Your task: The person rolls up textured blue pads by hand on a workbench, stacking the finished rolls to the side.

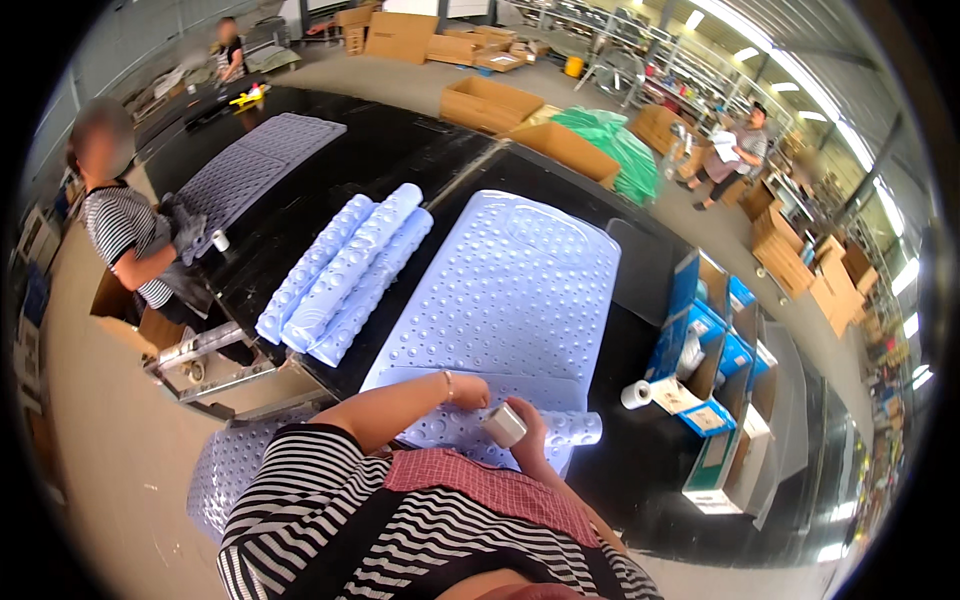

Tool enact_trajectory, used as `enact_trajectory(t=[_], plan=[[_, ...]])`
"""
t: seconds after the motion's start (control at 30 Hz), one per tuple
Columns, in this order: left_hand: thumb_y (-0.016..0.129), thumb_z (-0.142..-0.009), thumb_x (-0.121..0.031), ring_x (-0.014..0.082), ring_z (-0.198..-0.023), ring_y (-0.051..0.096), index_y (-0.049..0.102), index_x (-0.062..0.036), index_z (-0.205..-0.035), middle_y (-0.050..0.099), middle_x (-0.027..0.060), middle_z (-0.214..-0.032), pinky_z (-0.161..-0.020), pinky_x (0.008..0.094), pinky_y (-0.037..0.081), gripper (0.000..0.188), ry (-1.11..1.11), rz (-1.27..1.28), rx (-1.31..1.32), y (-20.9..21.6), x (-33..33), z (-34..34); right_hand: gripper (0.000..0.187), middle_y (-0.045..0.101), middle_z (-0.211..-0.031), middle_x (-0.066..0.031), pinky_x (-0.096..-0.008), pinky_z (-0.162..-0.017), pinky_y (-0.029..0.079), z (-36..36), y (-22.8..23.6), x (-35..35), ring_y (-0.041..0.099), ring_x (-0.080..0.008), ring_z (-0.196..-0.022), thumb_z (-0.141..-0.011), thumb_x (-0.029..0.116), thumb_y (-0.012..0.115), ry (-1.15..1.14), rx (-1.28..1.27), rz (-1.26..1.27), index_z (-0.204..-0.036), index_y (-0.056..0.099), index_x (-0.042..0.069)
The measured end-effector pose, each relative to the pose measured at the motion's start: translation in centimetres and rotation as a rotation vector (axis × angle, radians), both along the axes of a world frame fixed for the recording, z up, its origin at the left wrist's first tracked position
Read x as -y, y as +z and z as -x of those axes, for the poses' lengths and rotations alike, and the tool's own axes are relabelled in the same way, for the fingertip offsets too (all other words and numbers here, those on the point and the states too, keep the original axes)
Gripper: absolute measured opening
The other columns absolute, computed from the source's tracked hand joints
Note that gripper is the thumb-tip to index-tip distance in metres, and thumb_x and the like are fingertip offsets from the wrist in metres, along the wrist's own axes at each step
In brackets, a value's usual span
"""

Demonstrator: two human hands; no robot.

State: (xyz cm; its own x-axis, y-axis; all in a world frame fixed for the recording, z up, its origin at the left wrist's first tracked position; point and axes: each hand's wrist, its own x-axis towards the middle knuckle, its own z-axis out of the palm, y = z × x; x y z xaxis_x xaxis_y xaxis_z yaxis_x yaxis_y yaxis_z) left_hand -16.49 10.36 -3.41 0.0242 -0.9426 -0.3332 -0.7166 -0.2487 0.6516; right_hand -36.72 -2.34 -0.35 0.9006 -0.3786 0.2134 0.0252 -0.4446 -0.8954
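A light blue bubbled bath mat (500, 290) lies flat on the black table in front of me. Across its near end lies a rolled bath mat (578, 428), close to my body. My right hand (530, 432) grips a small pale, block-shaped object (505, 426) above this roll; its exact kind is unclear. My left hand (468, 392), with a bracelet at the wrist, is closed just over the roll, to the left of the block. Whatever its fingers may hold is too small to make out.
Three rolled mats (350, 275) lie left of the flat one. Blue cardboard boxes (700, 345) and a white roll (636, 394) stand on the right. A co-worker (130, 230) handles a grey-blue mat (250, 165) at far left. More mats (235, 470) hang beside my left side.
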Motion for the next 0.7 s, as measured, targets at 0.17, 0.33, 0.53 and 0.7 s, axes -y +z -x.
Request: enact_trajectory(t=[0.17,0.33,0.53,0.7], plan=[[0.049,-0.098,-0.031,0.0436,-0.089,0.07,0.073,-0.0011,-0.108,0.073,0.0242,-0.102,-0.08,0.0489,0.055,0.039,0.004,0.053,0.172,-0.5,-0.2,1.1,0.051,0.074,-0.11,-0.0142,-0.0365,-0.09,0.057,-1.0,-0.2,0.4,0.073,-0.0269,-0.104,-0.074,0.015,0.087,-0.002,0.067,0.032,-0.119,0.068,0.003],[0.053,-0.097,-0.029,0.0405,-0.089,0.071,0.075,-0.0037,-0.104,0.073,0.0234,-0.094,-0.077,0.0473,0.056,0.034,0.394,-0.115,-0.124,0.1,-1.3,0.8,0.053,0.075,-0.109,-0.0122,-0.035,-0.088,0.057,-4.3,0.2,1.6,0.073,-0.0233,-0.1,-0.076,0.014,0.086,0.04,0.004,0.039,-0.123,0.066,0.004],[0.067,-0.088,-0.034,0.0392,-0.096,0.068,0.069,0.0008,-0.107,0.068,0.0249,-0.104,-0.082,0.0492,0.053,0.04,0.532,0.171,0.515,4.9,-2.9,5.9,0.05,0.075,-0.109,-0.0109,-0.0336,-0.088,0.056,-7.6,-0.4,3.5,0.072,-0.0197,-0.099,-0.079,0.013,0.084,0.053,-0.055,0.016,-0.125,0.067,0.004],[0.082,-0.073,-0.051,0.038,-0.105,0.063,0.058,-0.0023,-0.114,0.063,0.0196,-0.109,-0.087,0.0516,0.05,0.067,0.523,0.493,0.911,6.5,-4.4,9.0,0.047,0.076,-0.11,-0.0149,-0.034,-0.089,0.056,-11.8,0.1,3.7,0.073,-0.0238,-0.104,-0.081,0.01,0.08,0.07,0.009,-0.107,-0.125,0.068,0.006]])
